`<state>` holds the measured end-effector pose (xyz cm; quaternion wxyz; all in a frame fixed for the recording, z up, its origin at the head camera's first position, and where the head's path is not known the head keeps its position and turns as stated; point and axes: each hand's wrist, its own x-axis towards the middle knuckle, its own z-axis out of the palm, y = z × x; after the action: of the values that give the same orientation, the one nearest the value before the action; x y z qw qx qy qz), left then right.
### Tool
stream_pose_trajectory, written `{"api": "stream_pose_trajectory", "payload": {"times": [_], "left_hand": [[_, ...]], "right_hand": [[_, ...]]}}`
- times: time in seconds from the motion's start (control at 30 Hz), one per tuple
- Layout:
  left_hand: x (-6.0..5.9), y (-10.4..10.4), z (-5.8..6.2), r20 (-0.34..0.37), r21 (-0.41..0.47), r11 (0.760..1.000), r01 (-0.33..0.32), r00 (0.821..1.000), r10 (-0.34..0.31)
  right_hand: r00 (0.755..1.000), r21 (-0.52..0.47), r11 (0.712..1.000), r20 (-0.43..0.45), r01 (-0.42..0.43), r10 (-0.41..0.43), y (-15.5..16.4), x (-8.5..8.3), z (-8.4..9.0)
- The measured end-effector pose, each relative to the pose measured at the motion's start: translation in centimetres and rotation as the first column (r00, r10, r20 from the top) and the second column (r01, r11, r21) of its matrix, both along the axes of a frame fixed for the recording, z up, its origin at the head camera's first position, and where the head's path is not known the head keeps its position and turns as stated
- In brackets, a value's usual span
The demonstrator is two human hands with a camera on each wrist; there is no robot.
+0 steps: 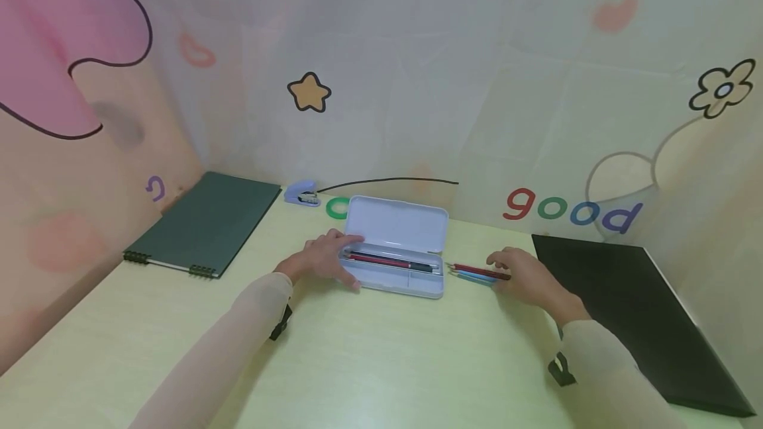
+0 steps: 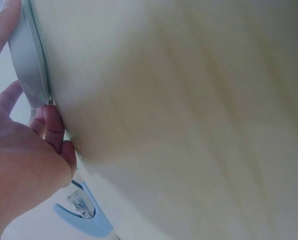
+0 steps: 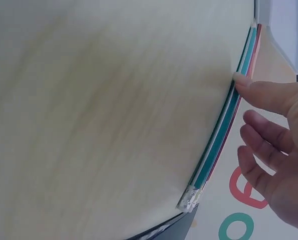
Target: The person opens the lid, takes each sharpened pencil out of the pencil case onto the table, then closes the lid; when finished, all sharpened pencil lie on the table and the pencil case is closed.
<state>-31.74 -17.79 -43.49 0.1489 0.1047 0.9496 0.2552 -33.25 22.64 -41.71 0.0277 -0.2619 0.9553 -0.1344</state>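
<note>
1. From my remote station I see an open white pencil case (image 1: 396,253) lying between the two hands on a pale green table (image 1: 369,349), its lid tipped back toward the wall.
2. The left hand (image 1: 322,258) rests against the case's near-left end, fingers extended along its rim; the left wrist view shows fingers (image 2: 53,130) pressed to the edge rather than wrapped round it.
3. Red and dark pens (image 1: 390,261) already lie in the tray, just beside the left fingertips.
4. The right hand (image 1: 524,277) sits on the loose pencils (image 1: 477,273) just right of the case; a fingertip (image 3: 244,82) touches the bundle, the other fingers relaxed and uncurled, nothing gripped.
5. In my judgement, the step goes best if the left hand keeps the case steady while the right pinches the pencils together near their middle, lifting them level so they drop parallel to the pens.
6. Beyond the left hand lie a green notebook (image 1: 205,224) and a stapler (image 1: 302,193); beyond the right, a black folder (image 1: 632,310).
</note>
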Motion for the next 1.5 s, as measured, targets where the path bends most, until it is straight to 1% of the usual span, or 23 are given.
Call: {"api": "stream_pose_trajectory", "payload": {"times": [0.17, 0.27, 0.5, 0.63, 0.77, 0.83, 0.93, 1.0, 1.07, 1.13, 1.2, 1.3, 1.4, 1.5], "left_hand": [[0.0, 0.0, 0.0, 0.003, 0.001, 1.0, -0.001, 1.0, 0.001], [0.0, 0.0, 0.0, 0.0, 0.0, 1.0, -0.001, 1.0, 0.001], [0.0, 0.1, -0.1, 0.005, -0.004, 1.0, -0.011, 1.0, 0.011], [-0.1, 0.1, 0.0, 0.001, -0.003, 1.0, -0.015, 1.0, 0.015], [0.0, 0.1, 0.0, 0.002, -0.004, 1.0, -0.011, 1.0, 0.011], [0.0, 0.0, 0.0, 0.002, -0.001, 1.0, -0.009, 1.0, 0.009], [0.0, 0.1, -0.1, 0.004, -0.002, 1.0, -0.01, 1.0, 0.01], [-0.1, 0.1, -0.1, 0.003, -0.005, 1.0, -0.015, 1.0, 0.015], [-0.1, 0.1, -0.1, 0.0, -0.011, 1.0, -0.019, 1.0, 0.019], [-0.1, 0.0, 0.0, 0.0, -0.016, 1.0, -0.017, 1.0, 0.017], [-0.1, 0.1, 0.0, 0.002, -0.019, 1.0, -0.01, 1.0, 0.01], [-0.1, 0.1, 0.1, 0.007, -0.021, 1.0, -0.005, 1.0, 0.005], [-0.1, 0.2, 0.1, 0.01, -0.021, 1.0, -0.012, 1.0, 0.012], [0.0, 0.3, 0.2, 0.011, -0.022, 1.0, -0.014, 1.0, 0.014]], "right_hand": [[0.999, -0.014, 1.0, 0.05, 0.002, -0.001, 0.1, -0.3, 0.1], [0.998, -0.012, 1.0, 0.066, 0.001, 0.0, 0.1, -0.4, 0.2], [0.997, -0.019, 1.0, 0.074, 0.003, -0.002, 0.5, -0.8, -0.1], [0.998, -0.05, 0.999, 0.062, 0.006, -0.003, 0.4, -1.0, 0.0], [0.999, -0.097, 0.995, 0.045, 0.028, -0.024, -0.4, -1.4, 0.3], [0.998, -0.135, 0.99, 0.057, 0.032, -0.024, -1.3, -1.6, 0.6], [0.996, -0.196, 0.981, 0.089, 0.007, 0.01, -3.3, -1.7, 1.3], [0.992, -0.219, 0.976, 0.122, -0.008, 0.035, -5.1, -1.6, 1.7], [0.986, -0.226, 0.973, 0.143, -0.048, 0.081, -7.1, -1.7, 2.1], [0.977, -0.223, 0.973, 0.185, -0.068, 0.11, -9.0, -1.6, 2.3], [0.966, -0.215, 0.971, 0.207, -0.108, 0.154, -10.8, -1.6, 2.3], [0.958, -0.195, 0.966, 0.199, -0.167, 0.206, -13.0, -1.3, 2.1], [0.956, -0.157, 0.959, 0.134, -0.238, 0.259, -14.7, -1.1, 1.7], [0.96, -0.113, 0.964, 0.119, -0.243, 0.255, -16.0, -0.7, 1.1]]}}
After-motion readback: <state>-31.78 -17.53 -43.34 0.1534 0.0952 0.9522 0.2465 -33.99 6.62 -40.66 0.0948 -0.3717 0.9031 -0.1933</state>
